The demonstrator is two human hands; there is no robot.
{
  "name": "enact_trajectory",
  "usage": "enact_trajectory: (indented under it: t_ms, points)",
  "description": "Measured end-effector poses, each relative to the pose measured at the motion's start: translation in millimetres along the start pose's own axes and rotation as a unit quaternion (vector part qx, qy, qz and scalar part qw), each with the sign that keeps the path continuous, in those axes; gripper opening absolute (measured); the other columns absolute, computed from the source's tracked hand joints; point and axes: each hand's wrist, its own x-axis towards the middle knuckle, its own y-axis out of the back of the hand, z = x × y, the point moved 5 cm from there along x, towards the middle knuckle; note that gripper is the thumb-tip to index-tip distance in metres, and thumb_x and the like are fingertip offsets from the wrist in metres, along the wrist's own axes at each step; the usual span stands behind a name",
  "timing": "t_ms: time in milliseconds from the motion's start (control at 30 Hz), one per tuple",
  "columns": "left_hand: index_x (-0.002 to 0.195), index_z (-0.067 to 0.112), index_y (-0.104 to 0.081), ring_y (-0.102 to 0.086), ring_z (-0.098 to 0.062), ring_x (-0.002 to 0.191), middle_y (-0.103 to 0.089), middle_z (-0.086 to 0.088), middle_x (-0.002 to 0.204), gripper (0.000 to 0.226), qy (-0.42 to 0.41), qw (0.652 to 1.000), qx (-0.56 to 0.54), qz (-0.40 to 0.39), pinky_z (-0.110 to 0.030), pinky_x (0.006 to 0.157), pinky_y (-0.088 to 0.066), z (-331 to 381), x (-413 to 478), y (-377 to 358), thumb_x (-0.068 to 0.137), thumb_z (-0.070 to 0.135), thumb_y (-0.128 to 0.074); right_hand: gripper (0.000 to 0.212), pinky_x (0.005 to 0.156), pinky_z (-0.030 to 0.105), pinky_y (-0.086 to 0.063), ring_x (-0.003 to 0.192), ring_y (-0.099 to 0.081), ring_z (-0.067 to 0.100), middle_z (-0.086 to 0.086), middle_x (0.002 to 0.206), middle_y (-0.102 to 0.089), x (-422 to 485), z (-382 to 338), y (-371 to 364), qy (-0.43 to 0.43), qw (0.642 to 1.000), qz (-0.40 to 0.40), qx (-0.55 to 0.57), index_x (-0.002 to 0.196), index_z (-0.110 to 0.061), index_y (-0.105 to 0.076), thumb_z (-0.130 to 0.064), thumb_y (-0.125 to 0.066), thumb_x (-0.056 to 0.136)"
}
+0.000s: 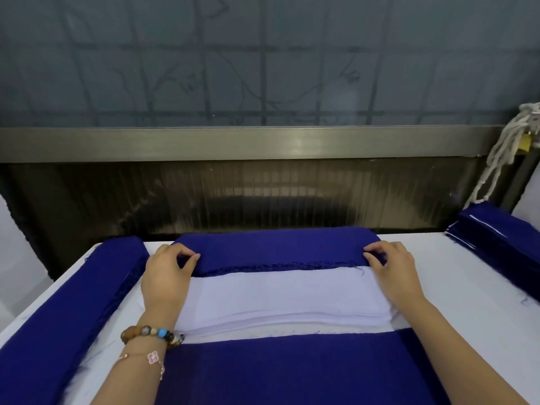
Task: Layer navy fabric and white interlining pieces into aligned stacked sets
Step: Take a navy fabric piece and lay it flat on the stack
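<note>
A navy fabric piece (277, 249) was held by its frayed near edge at the far side of a white interlining stack (286, 296) on the tabletop (467, 273), pinched at either end by the curled fingers (172, 252) of the left hand (168, 276) and right hand (393, 267); further navy stacks (73, 311) were laid alongside.

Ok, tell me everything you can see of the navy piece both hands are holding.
The navy piece is a wide strip of deep blue woven-looking cloth, its near edge raw and frayed. It lies across the far side of the white interlining stack, overlapping that stack's far edge. The left hand pinches its left end, the right hand its right end.
</note>
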Motion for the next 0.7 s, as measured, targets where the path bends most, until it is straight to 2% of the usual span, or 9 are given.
enact_trajectory:
  t_ms: [100, 167, 233, 300, 500, 700]
  points:
    - [0.128, 0.017, -0.056, -0.047, -0.032, 0.114, -0.055, -0.009, 0.127, 0.046, 0.043, 0.997, 0.058, -0.027, -0.046, 0.087, -0.047, -6, 0, -2, 0.089, 0.041, -0.063, 0.013, 0.090, 0.028, -0.039, 0.109, -0.050, 0.022, 0.000, 0.114, -0.060, 0, 0, 0, 0.003, 1.000, -0.005, -0.018, 0.104, -0.022, -0.065, -0.020, -0.062, 0.091]
    - [0.135, 0.012, -0.049, -0.046, -0.035, 0.118, -0.054, -0.012, 0.131, 0.058, 0.077, 0.993, 0.065, -0.057, -0.050, 0.091, -0.045, -12, 3, -5, 0.091, 0.047, -0.058, 0.022, 0.096, 0.037, -0.044, 0.112, -0.051, 0.024, 0.001, 0.121, -0.061, 0, 0, -2, 0.004, 0.999, -0.028, -0.016, 0.114, -0.021, -0.063, -0.021, -0.060, 0.093]
    - [0.126, 0.008, -0.054, -0.050, -0.036, 0.110, -0.061, -0.013, 0.117, 0.054, 0.079, 0.992, 0.058, -0.075, -0.047, 0.084, -0.048, -14, 3, -7, 0.092, 0.050, -0.054, 0.033, 0.101, 0.042, -0.042, 0.118, -0.050, 0.026, 0.001, 0.132, -0.057, 1, 1, -3, -0.005, 0.998, -0.050, -0.032, 0.128, -0.021, -0.058, -0.023, -0.057, 0.095]
    - [0.121, 0.007, -0.057, -0.051, -0.036, 0.105, -0.064, -0.013, 0.107, 0.051, 0.071, 0.993, 0.053, -0.076, -0.046, 0.081, -0.048, -14, 2, -7, 0.093, 0.049, -0.052, 0.038, 0.105, 0.044, -0.040, 0.125, -0.046, 0.028, 0.002, 0.139, -0.053, 1, 3, -3, -0.013, 0.997, -0.061, -0.038, 0.133, -0.023, -0.056, -0.025, -0.056, 0.096]
    - [0.141, 0.016, -0.049, -0.044, -0.034, 0.122, -0.053, -0.007, 0.138, 0.056, 0.050, 0.989, 0.129, -0.055, -0.050, 0.095, -0.041, -7, 1, -3, 0.094, 0.048, -0.051, 0.036, 0.106, 0.040, -0.037, 0.127, -0.045, 0.027, 0.002, 0.139, -0.053, 0, 3, -2, -0.005, 0.997, -0.063, -0.045, 0.131, -0.028, -0.059, -0.026, -0.056, 0.095]
    - [0.127, 0.019, -0.063, -0.051, -0.032, 0.112, -0.062, -0.007, 0.125, 0.040, 0.013, 0.992, 0.123, -0.033, -0.046, 0.089, -0.042, 1, 1, 1, 0.092, 0.038, -0.060, 0.037, 0.100, 0.033, -0.036, 0.124, -0.039, 0.021, -0.005, 0.134, -0.057, -1, -2, 1, 0.006, 0.995, -0.051, -0.091, 0.132, -0.025, -0.057, -0.027, -0.056, 0.095]
